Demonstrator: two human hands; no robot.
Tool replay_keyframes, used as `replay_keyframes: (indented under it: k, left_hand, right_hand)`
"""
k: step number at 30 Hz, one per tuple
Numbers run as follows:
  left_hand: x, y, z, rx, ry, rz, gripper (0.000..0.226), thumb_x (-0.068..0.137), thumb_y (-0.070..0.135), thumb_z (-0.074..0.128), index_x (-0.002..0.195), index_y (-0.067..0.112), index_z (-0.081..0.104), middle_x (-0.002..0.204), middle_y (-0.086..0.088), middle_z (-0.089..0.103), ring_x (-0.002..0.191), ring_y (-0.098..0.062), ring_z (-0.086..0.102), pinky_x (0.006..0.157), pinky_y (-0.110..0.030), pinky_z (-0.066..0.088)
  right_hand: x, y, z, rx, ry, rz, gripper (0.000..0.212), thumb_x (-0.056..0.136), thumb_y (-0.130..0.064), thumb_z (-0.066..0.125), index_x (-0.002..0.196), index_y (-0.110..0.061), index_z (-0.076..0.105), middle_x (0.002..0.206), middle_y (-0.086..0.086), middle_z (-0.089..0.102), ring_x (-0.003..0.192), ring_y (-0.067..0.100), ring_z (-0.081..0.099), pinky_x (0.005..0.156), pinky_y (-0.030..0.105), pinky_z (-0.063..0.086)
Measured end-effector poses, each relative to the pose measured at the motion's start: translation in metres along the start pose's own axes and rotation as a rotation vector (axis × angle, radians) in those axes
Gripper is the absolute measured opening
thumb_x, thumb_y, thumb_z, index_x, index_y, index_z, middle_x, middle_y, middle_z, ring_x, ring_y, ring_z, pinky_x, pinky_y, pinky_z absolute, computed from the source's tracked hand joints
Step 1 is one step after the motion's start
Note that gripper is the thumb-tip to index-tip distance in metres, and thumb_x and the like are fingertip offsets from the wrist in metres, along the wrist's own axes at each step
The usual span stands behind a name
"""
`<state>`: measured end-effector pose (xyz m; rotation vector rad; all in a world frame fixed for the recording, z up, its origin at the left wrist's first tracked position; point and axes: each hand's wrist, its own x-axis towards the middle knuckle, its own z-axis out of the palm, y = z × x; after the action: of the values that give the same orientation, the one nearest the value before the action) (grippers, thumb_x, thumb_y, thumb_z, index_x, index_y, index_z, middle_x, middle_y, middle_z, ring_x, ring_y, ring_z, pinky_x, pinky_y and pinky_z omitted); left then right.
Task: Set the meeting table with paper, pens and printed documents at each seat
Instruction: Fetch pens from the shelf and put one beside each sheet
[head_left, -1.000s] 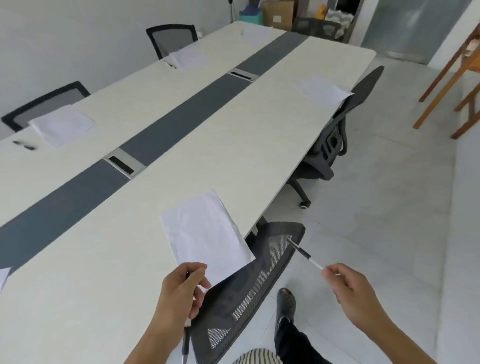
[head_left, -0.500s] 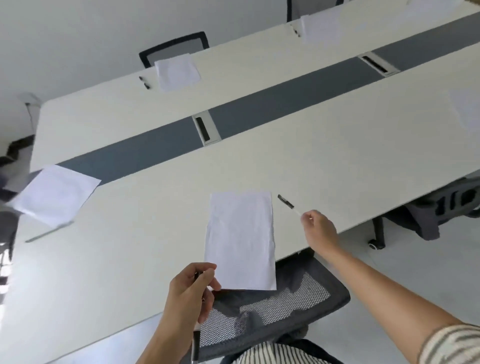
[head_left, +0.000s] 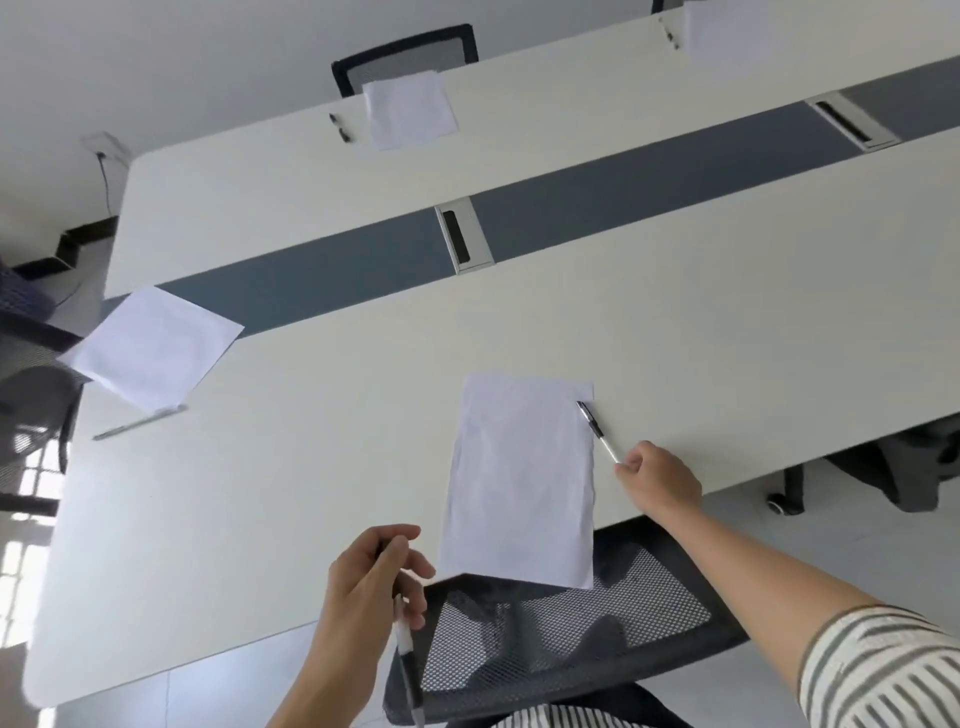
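Observation:
A white sheet of paper (head_left: 519, 478) lies at the near seat of the long white meeting table (head_left: 311, 467), its lower edge hanging over the table's edge. My right hand (head_left: 657, 480) pinches the end of a black-and-white pen (head_left: 596, 430) whose tip lies at the sheet's right edge. My left hand (head_left: 374, 587) holds another pen (head_left: 408, 670) that points down past the table edge. More sheets lie at the left end (head_left: 150, 345) with a pen (head_left: 137, 422) beside it, and at the far seat (head_left: 410, 108) with a pen (head_left: 340, 127).
A black mesh chair (head_left: 545, 639) stands tucked under the near seat right below me. Another chair (head_left: 909, 467) is at the right, one (head_left: 405, 54) behind the far side, one (head_left: 31, 374) at the left end. A grey strip with cable boxes (head_left: 462, 239) runs down the table's middle.
My view swung left from along the table to face the near seat. My right hand brought its pen from over the floor down to the paper's right edge. My left hand kept its pen.

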<state>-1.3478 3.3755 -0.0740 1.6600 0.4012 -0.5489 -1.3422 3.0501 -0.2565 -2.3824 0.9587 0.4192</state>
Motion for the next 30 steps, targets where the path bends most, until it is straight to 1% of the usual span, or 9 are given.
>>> replay_keyframes:
  k: [3, 5, 8, 10, 13, 16, 21, 25, 30]
  left_hand:
    - [0.014, 0.008, 0.003, 0.033, -0.033, 0.051, 0.02, 0.1, 0.01, 0.043, 0.101, 0.003, 0.062, 0.067, -0.012, 0.067, 0.055, -0.022, 0.052, 0.053, -0.033, 0.044]
    - [0.024, 0.015, 0.01, 0.092, -0.066, 0.104, 0.021, 0.101, 0.015, 0.043, 0.098, 0.005, 0.061, 0.069, -0.009, 0.071, 0.059, -0.019, 0.053, 0.056, -0.029, 0.04]
    - [0.037, 0.026, 0.03, 0.098, -0.152, 0.131, 0.021, 0.101, 0.017, 0.043, 0.094, 0.005, 0.059, 0.067, -0.009, 0.071, 0.05, -0.011, 0.045, 0.048, -0.021, 0.035]
    - [0.042, 0.031, 0.049, 0.072, -0.211, 0.13, 0.019, 0.1, 0.014, 0.046, 0.093, 0.002, 0.058, 0.064, -0.009, 0.069, 0.045, -0.012, 0.041, 0.041, -0.019, 0.033]
    - [0.039, 0.036, 0.08, 0.057, -0.32, 0.164, 0.016, 0.099, 0.011, 0.048, 0.092, -0.001, 0.058, 0.07, -0.014, 0.07, 0.049, -0.021, 0.043, 0.043, -0.028, 0.036]
    - [0.024, 0.036, 0.114, 0.086, -0.445, 0.181, 0.016, 0.098, 0.01, 0.049, 0.094, 0.0, 0.06, 0.078, -0.019, 0.07, 0.054, -0.022, 0.049, 0.047, -0.032, 0.042]
    - [-0.016, 0.021, 0.179, 0.204, -0.652, 0.202, 0.017, 0.099, 0.007, 0.046, 0.101, 0.001, 0.061, 0.084, -0.022, 0.069, 0.06, -0.022, 0.053, 0.05, -0.031, 0.049]
    - [-0.062, -0.004, 0.244, 0.299, -0.787, 0.195, 0.015, 0.098, 0.004, 0.047, 0.101, 0.002, 0.061, 0.077, -0.019, 0.066, 0.057, -0.023, 0.056, 0.05, -0.032, 0.05]
    - [-0.112, -0.044, 0.332, 0.561, -0.914, 0.21, 0.013, 0.095, 0.004, 0.053, 0.102, 0.007, 0.063, 0.071, -0.008, 0.069, 0.059, -0.021, 0.06, 0.053, -0.036, 0.049]
  right_hand:
    - [-0.017, 0.0, -0.011, 0.058, 0.02, -0.009, 0.024, 0.09, -0.038, 0.055, 0.104, -0.019, 0.062, 0.107, -0.001, 0.067, 0.097, 0.022, 0.062, 0.08, 0.034, 0.05]
    - [-0.037, -0.003, -0.022, 0.147, 0.035, -0.032, 0.023, 0.092, -0.037, 0.056, 0.103, -0.02, 0.065, 0.102, -0.003, 0.069, 0.093, 0.019, 0.063, 0.078, 0.033, 0.051]
    - [-0.079, -0.007, -0.042, 0.355, 0.025, -0.067, 0.021, 0.092, -0.039, 0.058, 0.096, -0.022, 0.069, 0.09, -0.01, 0.071, 0.087, 0.013, 0.066, 0.077, 0.034, 0.055]
    - [-0.113, -0.008, -0.057, 0.539, -0.011, -0.066, 0.018, 0.092, -0.038, 0.06, 0.091, -0.023, 0.07, 0.085, -0.008, 0.072, 0.078, 0.01, 0.068, 0.072, 0.028, 0.055]
    - [-0.159, -0.004, -0.073, 0.747, -0.075, -0.022, 0.016, 0.095, -0.032, 0.059, 0.091, -0.02, 0.069, 0.084, -0.003, 0.072, 0.068, 0.002, 0.066, 0.055, 0.013, 0.045]
    - [-0.194, 0.01, -0.086, 0.886, -0.118, -0.025, 0.021, 0.097, -0.028, 0.056, 0.098, -0.012, 0.069, 0.087, 0.003, 0.072, 0.071, 0.008, 0.066, 0.052, 0.012, 0.043]
    - [-0.234, 0.058, -0.102, 0.928, -0.086, -0.063, 0.016, 0.096, -0.026, 0.058, 0.104, -0.015, 0.067, 0.081, -0.003, 0.067, 0.071, 0.007, 0.063, 0.058, 0.012, 0.045]
    - [-0.258, 0.13, -0.111, 0.845, -0.007, -0.091, 0.011, 0.096, -0.032, 0.057, 0.093, -0.026, 0.066, 0.064, -0.009, 0.048, 0.058, 0.009, 0.041, 0.057, 0.024, 0.035]
    - [-0.292, 0.248, -0.14, 0.813, 0.142, 0.016, 0.019, 0.098, -0.032, 0.053, 0.089, -0.023, 0.067, 0.056, -0.012, 0.045, 0.051, 0.003, 0.035, 0.052, 0.018, 0.028]
